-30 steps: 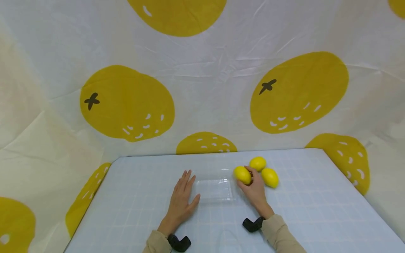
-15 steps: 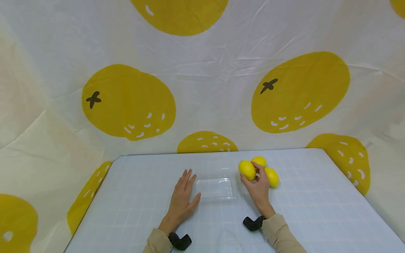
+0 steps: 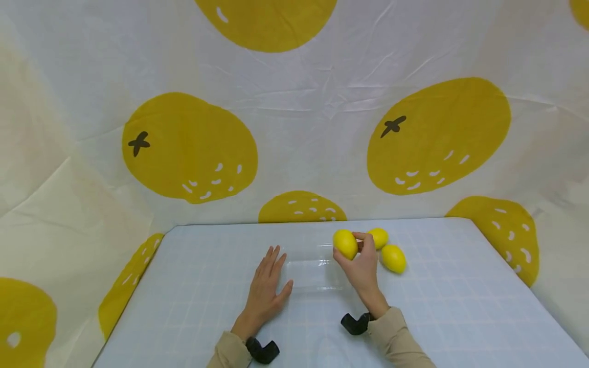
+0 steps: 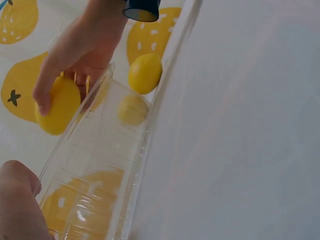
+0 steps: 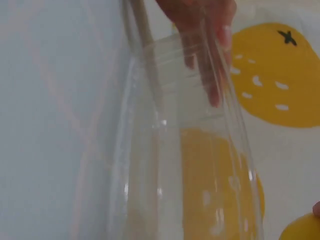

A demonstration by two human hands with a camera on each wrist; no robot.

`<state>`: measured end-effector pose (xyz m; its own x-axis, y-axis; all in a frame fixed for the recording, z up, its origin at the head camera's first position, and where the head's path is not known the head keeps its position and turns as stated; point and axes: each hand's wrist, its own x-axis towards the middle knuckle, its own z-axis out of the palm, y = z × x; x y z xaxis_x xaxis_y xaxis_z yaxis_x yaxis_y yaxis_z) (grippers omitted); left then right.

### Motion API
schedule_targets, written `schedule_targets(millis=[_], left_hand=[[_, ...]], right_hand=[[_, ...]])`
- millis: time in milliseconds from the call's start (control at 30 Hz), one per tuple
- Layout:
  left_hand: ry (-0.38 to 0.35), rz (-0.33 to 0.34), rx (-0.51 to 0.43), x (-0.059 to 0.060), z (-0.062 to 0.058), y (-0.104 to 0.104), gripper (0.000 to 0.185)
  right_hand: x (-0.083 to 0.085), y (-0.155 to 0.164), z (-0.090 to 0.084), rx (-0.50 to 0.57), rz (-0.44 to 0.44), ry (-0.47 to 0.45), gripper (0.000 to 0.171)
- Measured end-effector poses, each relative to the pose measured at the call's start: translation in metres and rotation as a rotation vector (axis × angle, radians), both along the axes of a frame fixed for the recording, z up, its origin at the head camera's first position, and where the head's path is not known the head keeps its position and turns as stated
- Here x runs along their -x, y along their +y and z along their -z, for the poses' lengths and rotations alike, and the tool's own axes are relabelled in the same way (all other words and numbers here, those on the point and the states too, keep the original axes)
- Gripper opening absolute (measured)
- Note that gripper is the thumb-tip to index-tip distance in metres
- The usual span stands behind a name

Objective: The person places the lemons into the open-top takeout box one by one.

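Note:
A clear plastic tray (image 3: 314,276) lies on the pale blue checked table (image 3: 193,286). My left hand (image 3: 268,280) rests flat on the table against the tray's left side, fingers straight. My right hand (image 3: 362,264) grips a yellow lemon (image 3: 345,244), held up above the tray's far right corner. Two more lemons (image 3: 379,237) (image 3: 393,258) lie on the table just right of that hand. The left wrist view shows the held lemon (image 4: 57,107) beside the tray's wall (image 4: 100,165). In the right wrist view the tray (image 5: 190,150) fills the frame, with the left hand's fingers (image 5: 210,55) behind it.
A white cloth (image 3: 303,102) printed with large yellow fruit hangs behind and to both sides of the table. The table's bare right half (image 3: 460,296) stretches to its edge.
My right hand has lifted one lemon away from the other two and carried it left, up over the tray's far right corner. The left hand has stayed put.

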<state>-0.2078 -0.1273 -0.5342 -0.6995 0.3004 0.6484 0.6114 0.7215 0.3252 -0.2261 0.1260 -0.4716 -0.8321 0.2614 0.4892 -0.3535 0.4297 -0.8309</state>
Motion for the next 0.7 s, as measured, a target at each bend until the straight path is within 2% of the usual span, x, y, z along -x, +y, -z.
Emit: schedule_targets(millis=[233, 467, 700], left_hand=[[-0.006, -0.018, 0.013, 0.0, 0.0, 0.001, 0.068], [-0.033, -0.023, 0.007, 0.0, 0.0, 0.002, 0.073], [-0.048, -0.018, 0.002, 0.0, 0.0, 0.002, 0.077]], right_hand=[[0.0, -0.042, -0.003, -0.009, -0.054, -0.017, 0.054], [0.0, -0.075, 0.002, 0.006, -0.085, -0.092, 0.055], [-0.005, -0.091, 0.006, -0.088, -0.117, -0.185, 0.053]])
